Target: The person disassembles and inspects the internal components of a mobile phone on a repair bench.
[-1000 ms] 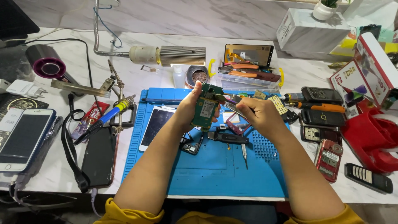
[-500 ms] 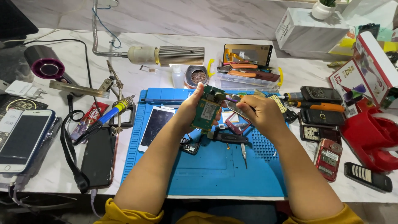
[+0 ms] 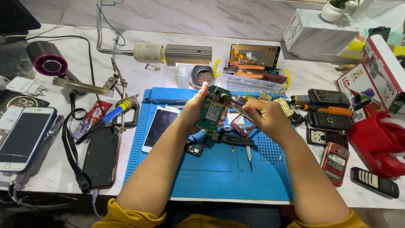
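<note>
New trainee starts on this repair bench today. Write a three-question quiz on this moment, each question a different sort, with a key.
1. True or false: the left hand holds the green board up off the blue mat.
2. The right hand holds: A) a thin tool with its tip at the board's top, B) the red phone, C) the soldering iron.
3. Fill in: the cracked white phone lies on the ___.

Key
1. True.
2. A.
3. Mat, left of the left hand.
</note>
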